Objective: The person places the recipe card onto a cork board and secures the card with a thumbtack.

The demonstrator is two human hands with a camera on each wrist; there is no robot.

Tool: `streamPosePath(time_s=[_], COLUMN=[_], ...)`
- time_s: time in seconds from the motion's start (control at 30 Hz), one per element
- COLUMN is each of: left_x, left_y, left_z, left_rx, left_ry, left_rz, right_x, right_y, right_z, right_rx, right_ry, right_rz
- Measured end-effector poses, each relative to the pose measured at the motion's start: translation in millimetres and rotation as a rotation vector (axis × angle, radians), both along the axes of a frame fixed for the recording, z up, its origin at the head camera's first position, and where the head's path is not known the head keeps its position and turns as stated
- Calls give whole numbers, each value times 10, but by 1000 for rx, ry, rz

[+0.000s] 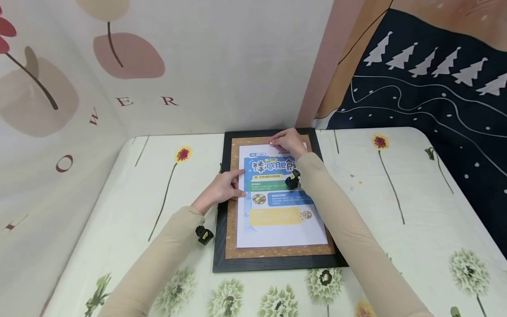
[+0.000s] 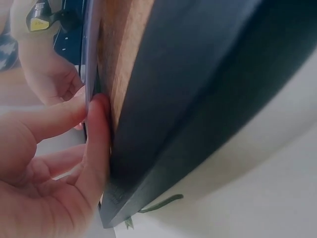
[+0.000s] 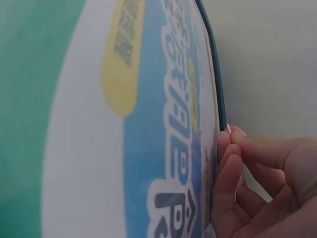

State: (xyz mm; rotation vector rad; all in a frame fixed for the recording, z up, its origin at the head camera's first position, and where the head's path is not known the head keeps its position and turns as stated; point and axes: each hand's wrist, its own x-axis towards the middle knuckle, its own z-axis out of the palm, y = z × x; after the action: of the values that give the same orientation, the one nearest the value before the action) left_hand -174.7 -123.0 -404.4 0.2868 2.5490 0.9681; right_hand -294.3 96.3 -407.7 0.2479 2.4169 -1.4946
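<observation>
A printed poster (image 1: pixel 281 233) with blue, green and yellow blocks lies over a cork board (image 1: pixel 285 252) in a black frame (image 1: pixel 277 264). My left hand (image 1: pixel 222 189) pinches the poster's left edge, one finger behind the sheet in the left wrist view. At the top edge of the poster, my right hand (image 1: pixel 291 141) has thumb and fingertips together on a small pale thing (image 3: pixel 229 129). Only a sliver of that thing shows, so its kind is unclear. The right forearm and wrist camera cover part of the poster's right side.
The board rests on a flower-printed cloth (image 1: pixel 396 255) over the table. A pale printed curtain (image 1: pixel 222 79) stands close behind the board's far edge. At the right hangs a dark cloth (image 1: pixel 428 97) with white trees. Each wrist carries a small black camera (image 1: pixel 204 235).
</observation>
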Motion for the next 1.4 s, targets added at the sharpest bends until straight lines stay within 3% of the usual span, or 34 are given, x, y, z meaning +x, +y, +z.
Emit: streamPosePath(time_s=[0.27, 0.77, 1.07, 1.4], left_x=[-12, -16, -28, -77], left_y=[0, -4, -32, -74], left_z=[48, 45, 62, 60], left_rx=[-4, 28, 25, -73], left_ry=[-39, -79, -59, 12], left_rz=[1, 14, -25, -66], right_x=[-22, -35, -35, -31], right_y=[-42, -19, -33, -63], right_z=[-8, 7, 34, 8], right_rx=[39, 22, 26, 5], right_ry=[5, -68, -79, -77], right_rz=[-4, -20, -41, -52])
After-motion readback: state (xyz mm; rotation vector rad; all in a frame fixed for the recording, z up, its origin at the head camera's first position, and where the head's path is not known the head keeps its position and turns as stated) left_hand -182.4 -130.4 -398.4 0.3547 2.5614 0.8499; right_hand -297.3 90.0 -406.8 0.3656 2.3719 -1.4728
